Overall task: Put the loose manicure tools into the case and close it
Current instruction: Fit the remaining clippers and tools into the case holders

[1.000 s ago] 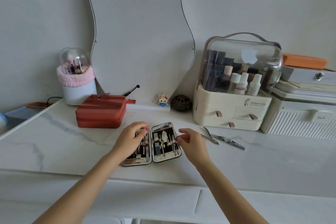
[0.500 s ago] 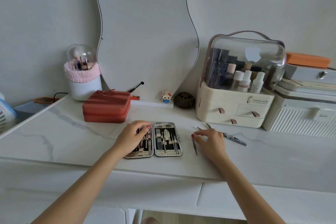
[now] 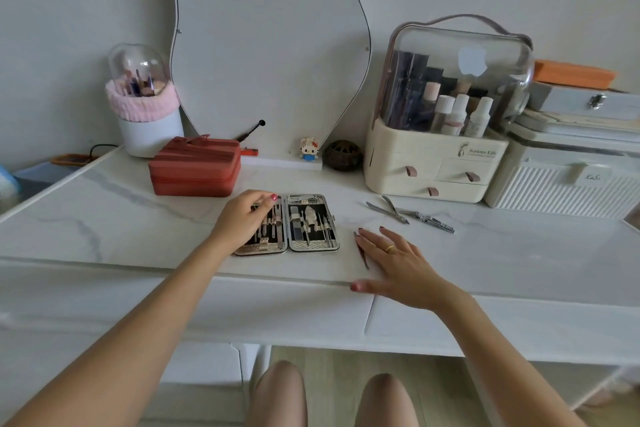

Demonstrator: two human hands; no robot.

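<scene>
1. The manicure case [image 3: 313, 222] lies open flat at the centre of the frame on a white marble-patterned table [image 3: 138, 218]. It has two rounded rectangular halves with a dark lining, woven-looking pale trim at the near ends and thin metal tools strapped in rows.
2. The left hand [image 3: 244, 218] rests on the left half of the case, fingers bent down onto the tools there. Whether they pinch a tool cannot be told.
3. The right hand [image 3: 394, 262] lies flat on the table just right of the case, fingers straight and spread, holding nothing. A gold ring sits on one finger.
4. A slim dark metal tool [image 3: 361, 251] lies loose on the table at the fingertips of the right hand, between that hand and the case.
5. Further right, near the middle of the frame, lie shiny steel nippers [image 3: 389, 210] with their handles spread, and beside them a steel clipper [image 3: 431, 219].
6. Behind the case sits a red zipped box [image 3: 195, 166], soft-edged and rectangular.
7. At right stands a cream plastic organiser [image 3: 436, 163] with drawers and a clear domed lid.
8. A wavy-edged mirror [image 3: 270, 38] leans against the wall at the top centre.
</scene>
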